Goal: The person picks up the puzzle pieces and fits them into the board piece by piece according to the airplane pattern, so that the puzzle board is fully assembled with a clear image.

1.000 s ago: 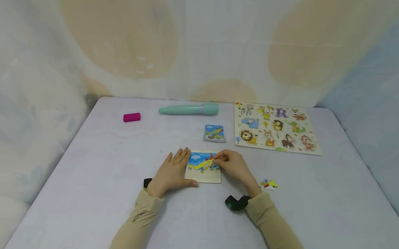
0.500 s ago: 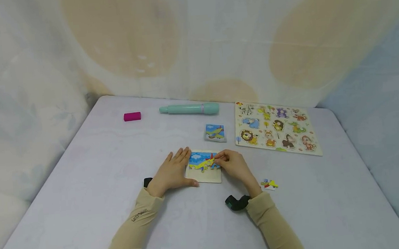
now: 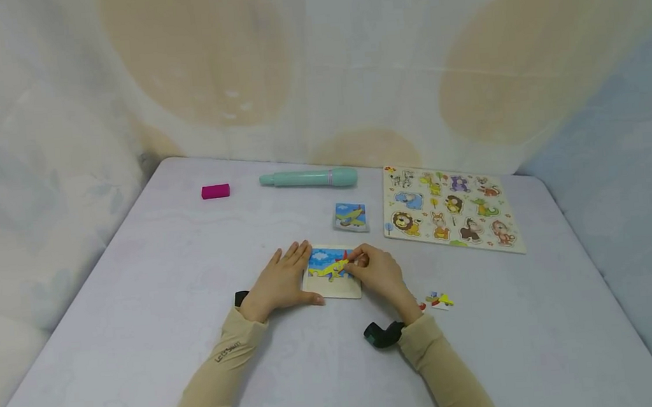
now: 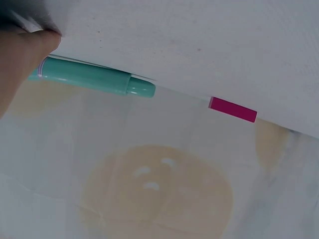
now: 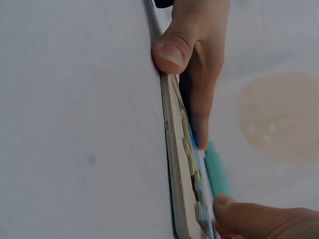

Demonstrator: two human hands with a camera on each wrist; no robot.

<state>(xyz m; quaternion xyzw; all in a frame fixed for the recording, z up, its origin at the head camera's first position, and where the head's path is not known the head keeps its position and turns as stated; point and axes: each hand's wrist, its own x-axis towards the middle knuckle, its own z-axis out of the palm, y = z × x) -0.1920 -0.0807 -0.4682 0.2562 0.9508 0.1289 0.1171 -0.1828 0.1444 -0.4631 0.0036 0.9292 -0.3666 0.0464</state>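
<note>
A small wooden jigsaw board (image 3: 333, 290) carries blue and yellow airplane pieces (image 3: 325, 262) in its upper part; its lower strip is bare wood. My left hand (image 3: 279, 284) holds the board's left side with fingers straight and thumb spread along the lower left corner. Seen from the right wrist, that left hand (image 5: 199, 45) touches the board's edge. At the board's upper right, my right hand (image 3: 380, 273) pinches a jigsaw piece (image 3: 345, 255) with a red tail between thumb and forefinger; the fingertips hide part of it. Loose jigsaw pieces (image 3: 440, 300) lie beside the right wrist.
Behind the board lies a small airplane picture block (image 3: 351, 217). Further back are a teal marker-shaped tube (image 3: 308, 179) and a magenta block (image 3: 215, 192). An animal puzzle board (image 3: 450, 210) lies at the back right. Curtains border the white table (image 3: 154, 287).
My right hand has shifted slightly left over the board, its fingertips covering more of the right-hand pieces. A red bit of loose piece now shows beside the right wrist. The left hand stays put.
</note>
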